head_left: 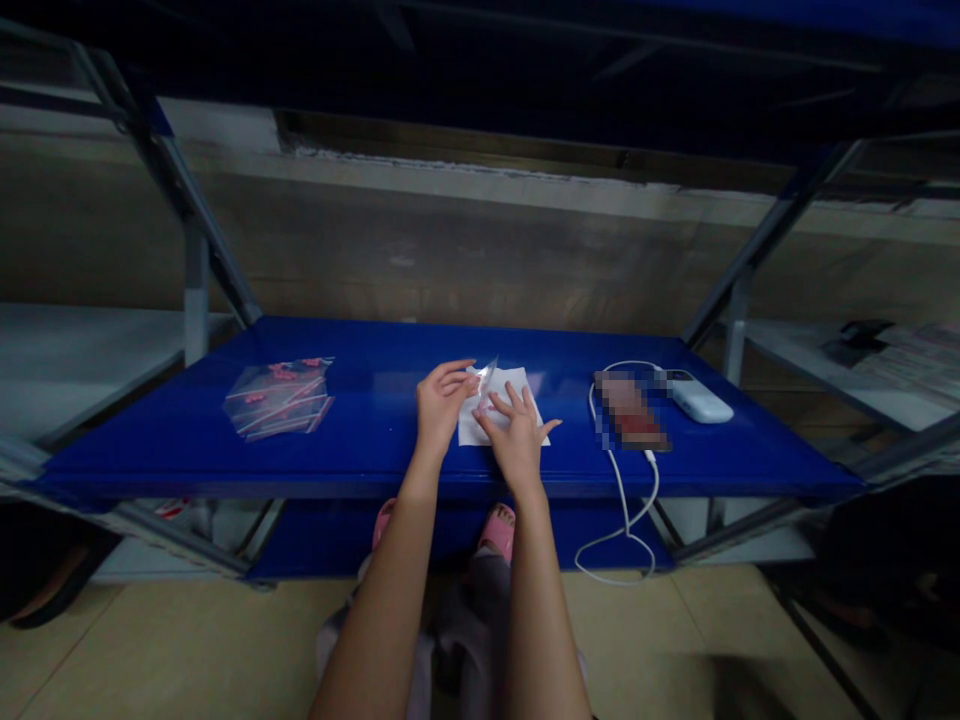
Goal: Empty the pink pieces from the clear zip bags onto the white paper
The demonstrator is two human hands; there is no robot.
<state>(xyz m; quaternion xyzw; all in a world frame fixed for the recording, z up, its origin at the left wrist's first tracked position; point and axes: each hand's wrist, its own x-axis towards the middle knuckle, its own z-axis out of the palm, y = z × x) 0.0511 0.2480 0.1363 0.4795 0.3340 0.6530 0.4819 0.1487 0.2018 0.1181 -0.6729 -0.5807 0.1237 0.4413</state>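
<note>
Here, left grip [444, 400] pinching clear film [487, 376], right grip [517, 445] splayed open on white paper [516, 385].

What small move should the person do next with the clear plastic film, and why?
Perhaps the left hand should lift the clear plastic film slowly upward, because it appears to hold the film's edge while the right hand presses the white sheet flat.

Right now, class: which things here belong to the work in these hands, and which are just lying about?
Part of the work:
left hand, pinching clear film
right hand, spread on white sheet
probably the clear bags, of similar plastic

Lying about:
power bank
white cable
pixelated object
</note>
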